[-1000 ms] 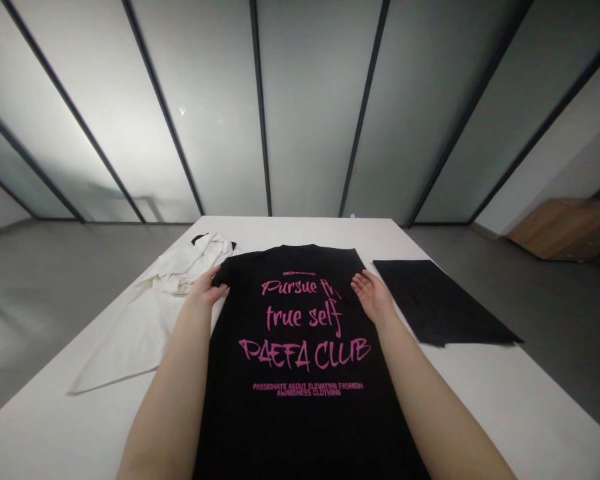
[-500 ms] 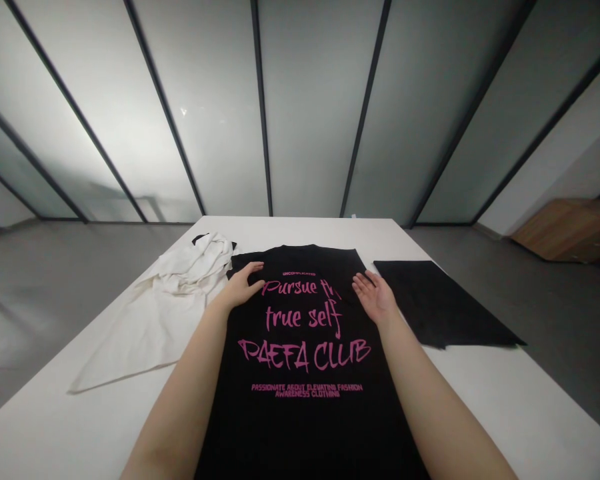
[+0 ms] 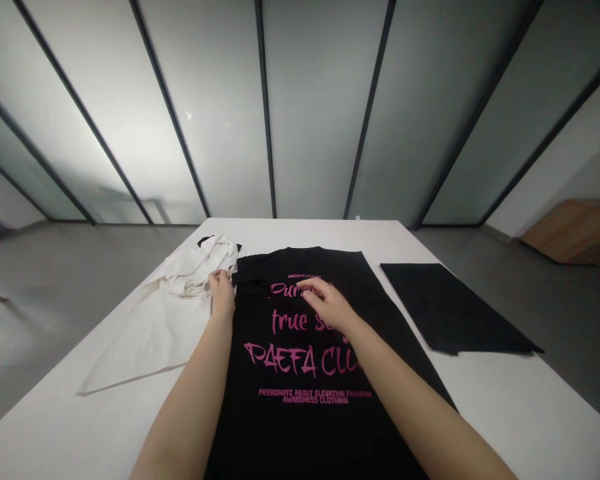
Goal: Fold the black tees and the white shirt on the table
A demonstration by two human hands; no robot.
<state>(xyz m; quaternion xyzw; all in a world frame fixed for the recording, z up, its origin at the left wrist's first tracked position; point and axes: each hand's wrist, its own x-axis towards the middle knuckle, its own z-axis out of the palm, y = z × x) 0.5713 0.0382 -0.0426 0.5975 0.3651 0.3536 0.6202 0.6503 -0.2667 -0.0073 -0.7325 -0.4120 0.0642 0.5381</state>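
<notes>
Looking at a black T-shirt [image 3: 290, 375] spread flat down the middle of the table [image 3: 310, 232], collar end pointing away from the wearer and the near end running off the bottom of the view. It's got pink lettering [image 3: 293, 360] across it, and I can make out "true" and "PAEFA" plus a couple of smaller lines underneath.

Okay, hands. The left hand [image 3: 222, 293] is up at the shirt's left edge near the sleeve, fingers curled in close together. Looks like a pinch, but honestly can't tell if that grip has any fabric in it, since the fingertips are pretty small from here. Some of the black cloth right next to it looks rumpled. The right hand [image 3: 326, 303] sits over the upper part of the lettering, covering some of it. That grip is loose, fingers gently bent and the thumb side a bit apart, with nothing held. Can't say whether the fingertips brush the cloth.

Just left of the shirt there's a crumpled white garment [image 3: 155, 323], with a dark bit [image 3: 205, 241] poking out at its far end. Off to the right, apart from the shirt, lies a flat black cloth [image 3: 457, 310]. Past the table: grey floor [image 3: 475, 250], frosted panels [image 3: 313, 120] in dark frames, and something wooden [image 3: 575, 232] over at the right.
</notes>
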